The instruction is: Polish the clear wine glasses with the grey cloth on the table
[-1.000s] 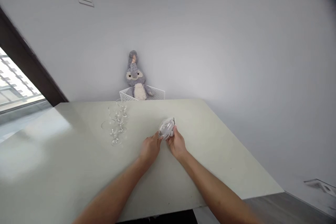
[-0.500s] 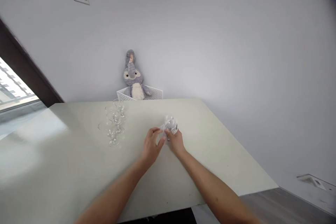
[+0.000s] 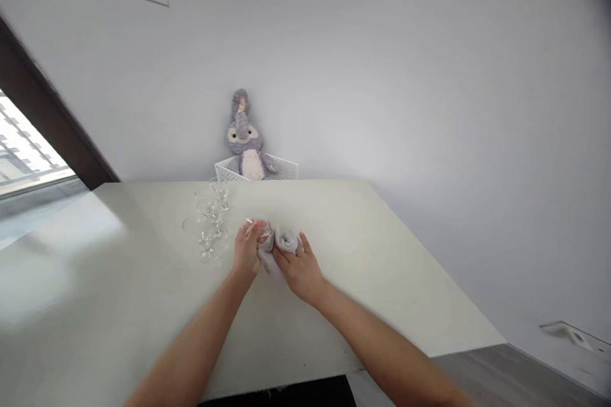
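Observation:
Above the middle of the pale table [image 3: 363,267], my left hand [image 3: 247,248] is closed around a clear glass [image 3: 266,235]. My right hand [image 3: 301,270] is just to its right, fingers on a white cloth [image 3: 286,240] that is rolled or bunched up. Part of the cloth hangs between the two hands, against the glass. Several clear stemmed glasses [image 3: 209,235] stand in a cluster on the table to the left of my left hand.
A grey plush toy [image 3: 251,146] sits in a white perforated basket [image 3: 287,169] behind the table's far edge, against the wall. A window with a dark frame is at the left. The table's right edge slants toward the lower right.
Both hands have shifted, my left one leftward. My left hand has closed around the glass. The white cloth now shows at my right fingers, which have spread somewhat.

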`<act>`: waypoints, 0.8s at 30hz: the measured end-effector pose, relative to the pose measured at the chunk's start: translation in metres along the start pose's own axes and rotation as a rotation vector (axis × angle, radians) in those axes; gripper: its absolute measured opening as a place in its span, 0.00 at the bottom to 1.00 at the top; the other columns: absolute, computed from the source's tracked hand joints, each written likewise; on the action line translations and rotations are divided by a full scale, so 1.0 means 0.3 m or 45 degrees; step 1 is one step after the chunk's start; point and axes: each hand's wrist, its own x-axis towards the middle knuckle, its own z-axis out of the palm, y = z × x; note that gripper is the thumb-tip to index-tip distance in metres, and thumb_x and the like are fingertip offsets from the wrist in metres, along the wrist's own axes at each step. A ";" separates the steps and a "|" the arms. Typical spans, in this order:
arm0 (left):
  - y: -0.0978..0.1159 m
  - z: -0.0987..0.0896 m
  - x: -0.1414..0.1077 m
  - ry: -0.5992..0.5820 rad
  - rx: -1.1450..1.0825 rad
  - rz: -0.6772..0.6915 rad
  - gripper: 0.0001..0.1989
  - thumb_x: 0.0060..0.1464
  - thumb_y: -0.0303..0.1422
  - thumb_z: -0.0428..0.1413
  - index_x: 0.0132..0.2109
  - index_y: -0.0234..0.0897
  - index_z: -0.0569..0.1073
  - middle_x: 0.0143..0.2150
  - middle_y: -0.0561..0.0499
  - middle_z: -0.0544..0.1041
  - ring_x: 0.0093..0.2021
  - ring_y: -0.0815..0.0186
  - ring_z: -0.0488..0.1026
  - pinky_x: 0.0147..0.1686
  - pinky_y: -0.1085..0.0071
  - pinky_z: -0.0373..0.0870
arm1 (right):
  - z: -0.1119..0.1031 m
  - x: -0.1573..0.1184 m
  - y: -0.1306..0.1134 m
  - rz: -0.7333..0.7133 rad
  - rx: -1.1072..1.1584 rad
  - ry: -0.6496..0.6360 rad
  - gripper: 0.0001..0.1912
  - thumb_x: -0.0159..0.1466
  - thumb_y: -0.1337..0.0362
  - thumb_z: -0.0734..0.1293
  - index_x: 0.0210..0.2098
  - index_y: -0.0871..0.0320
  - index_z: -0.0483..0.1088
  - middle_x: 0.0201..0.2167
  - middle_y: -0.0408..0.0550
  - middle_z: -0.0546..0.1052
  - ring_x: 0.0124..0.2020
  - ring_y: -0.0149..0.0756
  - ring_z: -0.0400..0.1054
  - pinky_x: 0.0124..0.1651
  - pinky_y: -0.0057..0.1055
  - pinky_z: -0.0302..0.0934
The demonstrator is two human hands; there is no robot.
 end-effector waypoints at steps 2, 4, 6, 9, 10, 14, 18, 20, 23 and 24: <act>0.017 -0.003 0.005 0.021 -0.038 0.123 0.17 0.44 0.37 0.59 0.41 0.38 0.64 0.38 0.48 0.73 0.42 0.63 0.72 0.41 0.64 0.69 | 0.000 -0.003 -0.024 -0.095 0.044 -0.044 0.22 0.61 0.69 0.57 0.55 0.56 0.59 0.50 0.52 0.68 0.56 0.46 0.51 0.60 0.53 0.32; 0.035 -0.007 0.004 0.027 -0.005 0.283 0.20 0.46 0.37 0.58 0.46 0.40 0.62 0.43 0.46 0.71 0.46 0.62 0.70 0.45 0.61 0.67 | -0.011 -0.005 -0.041 -0.142 0.135 -0.124 0.22 0.61 0.67 0.58 0.55 0.54 0.58 0.48 0.50 0.70 0.54 0.44 0.55 0.59 0.53 0.35; 0.052 -0.011 -0.002 0.036 0.085 0.445 0.23 0.47 0.37 0.57 0.50 0.41 0.59 0.49 0.44 0.68 0.49 0.62 0.68 0.48 0.60 0.65 | -0.036 -0.005 -0.039 -0.153 0.278 -0.215 0.24 0.60 0.59 0.61 0.55 0.50 0.58 0.51 0.48 0.68 0.49 0.42 0.61 0.56 0.50 0.43; 0.067 -0.015 -0.013 0.049 0.189 0.645 0.25 0.47 0.36 0.58 0.51 0.42 0.57 0.52 0.43 0.65 0.54 0.61 0.64 0.52 0.60 0.62 | -0.085 -0.003 0.005 -0.047 0.475 -0.243 0.30 0.54 0.44 0.62 0.53 0.48 0.61 0.56 0.47 0.63 0.43 0.39 0.65 0.47 0.38 0.56; 0.066 -0.014 -0.017 0.040 0.209 0.687 0.25 0.47 0.36 0.58 0.51 0.42 0.57 0.52 0.43 0.64 0.55 0.61 0.63 0.52 0.61 0.61 | -0.099 -0.002 0.025 0.032 0.518 -0.208 0.28 0.55 0.44 0.60 0.51 0.49 0.63 0.55 0.47 0.63 0.41 0.37 0.67 0.45 0.35 0.58; 0.028 -0.001 -0.049 -0.063 0.322 0.830 0.28 0.46 0.37 0.58 0.52 0.42 0.55 0.53 0.43 0.62 0.57 0.60 0.59 0.54 0.59 0.58 | -0.126 0.008 0.084 0.344 0.630 -0.007 0.19 0.65 0.54 0.52 0.40 0.52 0.71 0.46 0.46 0.71 0.32 0.28 0.68 0.39 0.28 0.59; -0.028 0.016 -0.097 -0.210 0.497 0.905 0.31 0.46 0.41 0.57 0.53 0.40 0.53 0.55 0.40 0.61 0.58 0.58 0.57 0.54 0.56 0.57 | -0.117 0.051 0.079 0.438 0.498 0.052 0.18 0.63 0.58 0.56 0.49 0.57 0.64 0.38 0.49 0.70 0.32 0.31 0.67 0.35 0.27 0.59; -0.049 0.022 -0.116 -0.293 0.540 0.909 0.32 0.45 0.43 0.57 0.53 0.39 0.53 0.55 0.38 0.62 0.58 0.56 0.57 0.54 0.55 0.58 | -0.111 0.086 0.078 0.396 0.368 -0.037 0.16 0.61 0.61 0.58 0.48 0.57 0.64 0.35 0.49 0.71 0.32 0.33 0.66 0.32 0.27 0.57; -0.064 0.028 -0.122 -0.335 0.537 0.859 0.30 0.47 0.40 0.57 0.54 0.42 0.53 0.57 0.40 0.60 0.59 0.57 0.56 0.54 0.56 0.57 | -0.100 0.132 0.100 0.322 0.258 -0.132 0.10 0.62 0.64 0.57 0.38 0.57 0.68 0.30 0.46 0.72 0.30 0.32 0.66 0.30 0.26 0.54; -0.067 0.029 -0.117 -0.341 0.524 0.812 0.29 0.48 0.39 0.56 0.55 0.44 0.52 0.57 0.41 0.59 0.59 0.58 0.56 0.54 0.56 0.57 | -0.092 0.142 0.112 0.282 0.251 -0.157 0.10 0.61 0.64 0.57 0.35 0.57 0.68 0.29 0.46 0.72 0.30 0.32 0.65 0.30 0.25 0.53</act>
